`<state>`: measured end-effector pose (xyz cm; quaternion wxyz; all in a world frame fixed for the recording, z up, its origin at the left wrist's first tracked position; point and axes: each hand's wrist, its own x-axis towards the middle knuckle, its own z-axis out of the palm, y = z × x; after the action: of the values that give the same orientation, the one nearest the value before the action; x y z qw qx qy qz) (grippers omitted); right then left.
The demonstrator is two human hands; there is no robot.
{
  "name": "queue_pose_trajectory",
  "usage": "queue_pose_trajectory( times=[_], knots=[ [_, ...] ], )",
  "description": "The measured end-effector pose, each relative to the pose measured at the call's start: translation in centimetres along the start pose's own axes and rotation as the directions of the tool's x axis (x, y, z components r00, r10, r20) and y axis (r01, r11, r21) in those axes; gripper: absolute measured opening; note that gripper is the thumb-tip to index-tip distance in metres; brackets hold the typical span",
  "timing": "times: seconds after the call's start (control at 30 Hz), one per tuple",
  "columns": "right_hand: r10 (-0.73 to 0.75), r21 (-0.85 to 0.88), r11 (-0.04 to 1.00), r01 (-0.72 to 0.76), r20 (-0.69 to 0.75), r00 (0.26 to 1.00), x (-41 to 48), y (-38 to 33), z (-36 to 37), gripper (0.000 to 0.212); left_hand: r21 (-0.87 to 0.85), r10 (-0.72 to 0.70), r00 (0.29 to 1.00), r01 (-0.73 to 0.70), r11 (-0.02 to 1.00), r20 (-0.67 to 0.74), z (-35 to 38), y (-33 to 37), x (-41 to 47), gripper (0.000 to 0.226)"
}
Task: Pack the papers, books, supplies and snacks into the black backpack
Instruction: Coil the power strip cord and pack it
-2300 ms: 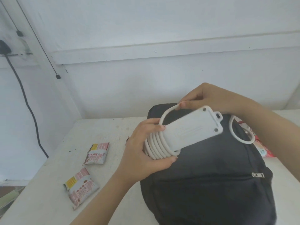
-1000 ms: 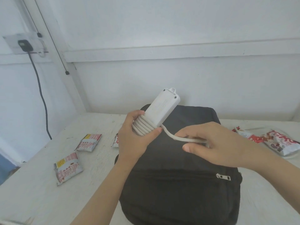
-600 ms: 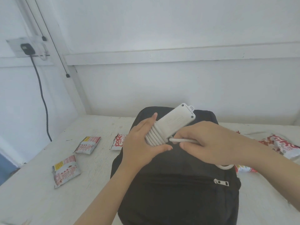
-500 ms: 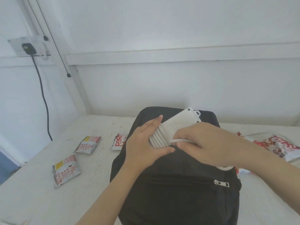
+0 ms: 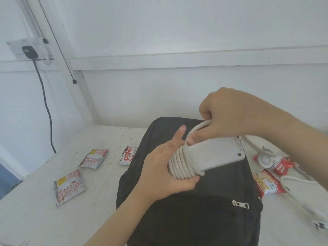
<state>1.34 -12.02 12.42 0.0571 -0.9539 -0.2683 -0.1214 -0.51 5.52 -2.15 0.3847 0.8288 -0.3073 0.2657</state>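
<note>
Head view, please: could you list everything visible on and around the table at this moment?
backpack: one, black, flat on table centre.
power strip: one, white, held above backpack.
cord: one, white, coiled round strip's left end, tail trailing right.
snack packets: at least five, red-white; three left of backpack, two right.
table: one, white, against wall.
wall socket: one, white, upper left, black plug and cable.
left hand: grip round the coils.
right hand: grip pinching a cord loop.

The backpack [image 5: 195, 210] is laid on the table [image 5: 35, 219]. Three snack packets [image 5: 69, 187] are located to its left, two snack bags [image 5: 266, 181] to its right. The power strip [image 5: 214, 155] is held above it.
</note>
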Motion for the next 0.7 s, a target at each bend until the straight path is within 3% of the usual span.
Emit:
queue_pose_trajectory(
  times=[0.1, 0.2, 0.33, 0.4, 0.47, 0.53, 0.6, 0.7],
  knots=[
    [0.032, 0.233, 0.968, -0.095, 0.258, 0.966, 1.1, 1.4, -0.4, 0.064, -0.088, 0.109, 0.994, -0.111, 0.99, -0.024, -0.8, 0.9, 0.0, 0.094],
    [-0.075, 0.539, 0.818, -0.198, 0.443, 0.894, 1.7, 2.8, 0.4, 0.055, -0.129, 0.134, 0.989, -0.142, 0.981, -0.07, -1.5, 1.8, 0.0, 0.076],
    [-0.138, 0.766, 0.56, -0.316, 0.462, 0.876, 1.8, 4.0, 2.8, 0.021, -0.178, 0.079, 0.986, -0.105, 0.978, -0.144, -2.3, 2.5, 0.0, 0.064],
    [-0.037, 0.816, 0.437, -0.378, 0.436, 0.899, 1.3, 4.3, 4.0, 0.046, -0.271, -0.01, 0.978, -0.047, 0.961, -0.206, -2.5, 3.0, 0.2, 0.059],
    [-0.121, 0.834, 0.397, -0.383, 0.461, 0.879, 0.3, 3.6, 4.5, 0.045, -0.419, -0.136, 0.949, 0.005, 0.908, -0.283, -2.7, 3.0, 0.5, 0.055],
    [-0.171, 0.809, 0.468, -0.355, 0.478, 0.862, -0.5, 2.8, 4.8, 0.027, -0.474, -0.235, 0.903, 0.04, 0.88, -0.36, -3.0, 2.6, 1.0, 0.054],
    [-0.05, 0.702, 0.642, -0.309, 0.44, 0.897, -1.1, 2.4, 5.0, 0.027, -0.448, -0.32, 0.855, 0.118, 0.886, -0.408, -3.3, 1.9, 1.4, 0.053],
    [-0.001, 0.446, 0.892, -0.072, 0.161, 0.987, -2.1, 1.4, 5.2, 0.025, -0.42, -0.446, 0.778, 0.26, 0.869, -0.443, -3.2, 0.3, 1.6, 0.056]
  ],
)
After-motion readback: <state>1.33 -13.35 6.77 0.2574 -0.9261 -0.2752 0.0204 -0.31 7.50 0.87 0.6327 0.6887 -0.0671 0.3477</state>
